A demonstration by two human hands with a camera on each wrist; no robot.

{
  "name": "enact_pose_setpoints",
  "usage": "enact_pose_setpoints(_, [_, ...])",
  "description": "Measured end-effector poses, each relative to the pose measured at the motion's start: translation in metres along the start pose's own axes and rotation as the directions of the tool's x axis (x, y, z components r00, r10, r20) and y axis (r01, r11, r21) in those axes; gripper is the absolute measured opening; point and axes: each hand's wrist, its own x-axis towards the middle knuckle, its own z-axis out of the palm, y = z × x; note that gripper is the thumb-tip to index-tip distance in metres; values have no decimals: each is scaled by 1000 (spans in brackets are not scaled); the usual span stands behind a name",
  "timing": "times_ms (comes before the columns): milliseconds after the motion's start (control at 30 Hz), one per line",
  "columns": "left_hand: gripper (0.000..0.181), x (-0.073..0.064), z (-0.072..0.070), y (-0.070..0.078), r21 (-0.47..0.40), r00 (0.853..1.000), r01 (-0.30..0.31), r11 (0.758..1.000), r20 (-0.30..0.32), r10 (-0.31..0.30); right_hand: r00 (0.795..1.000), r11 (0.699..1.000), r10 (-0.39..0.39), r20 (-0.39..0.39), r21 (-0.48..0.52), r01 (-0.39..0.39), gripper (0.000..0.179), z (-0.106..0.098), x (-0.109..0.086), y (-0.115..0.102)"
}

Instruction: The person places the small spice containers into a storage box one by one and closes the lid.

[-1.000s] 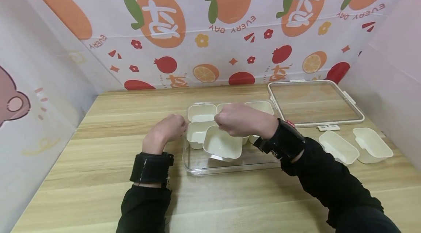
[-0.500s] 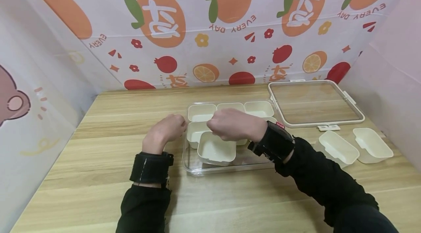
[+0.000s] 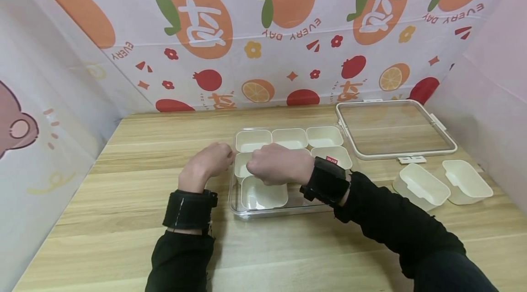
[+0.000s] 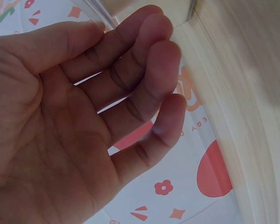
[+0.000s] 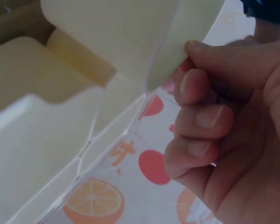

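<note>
Head view: right fingers (image 3: 256,164) pinch cream bin (image 3: 263,195) by edge, open tray floor (image 3: 295,197) alongside; left fingers' (image 3: 224,152) grip unclear.

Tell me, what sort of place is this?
Probably an indoor work corner: there's a long, pale wooden table, a white hanging sheet printed with orange and red fruit behind it, and rounded cream plastic tubs in a rectangular clear plastic tray.

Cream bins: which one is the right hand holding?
The bin at the clear tray's near-left corner: the right hand pinches its rim. The other bins sit in rows behind it, or on the table outside.
</note>
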Motion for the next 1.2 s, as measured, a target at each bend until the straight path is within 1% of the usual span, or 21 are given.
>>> enact_pose_setpoints(100, [32, 0, -1, 0, 5, 1000, -4, 1000, -4, 4, 1000, 1000, 15, 8, -23, -15, 21, 2, 4, -3])
enact_pose_setpoints(400, [31, 0, -1, 0, -6, 999, -29, 1000, -22, 29, 1000, 995, 17, 0, -101, -17, 17, 11, 12, -9])
enact_pose_setpoints(633, [31, 0, -1, -1, -2, 999, -31, 1000, -21, 31, 1000, 988, 10, -18, -156, -13, 19, 17, 15, -13])
enact_pose_setpoints(800, [31, 0, -1, -1, 9, 999, -34, 999, -28, 34, 999, 987, 18, -30, -156, -23, 20, 18, 17, -13])
enact_pose_setpoints(1067, [32, 0, -2, 1, 4, 1000, -19, 1000, -12, 19, 998, 984, 48, -43, -172, -55, 15, 18, 20, -12])
enact_pose_setpoints(1200, [31, 0, -3, 1, 12, 1000, -19, 1000, -15, 19, 998, 983, 40, -54, -178, -49, 16, 18, 23, -14])
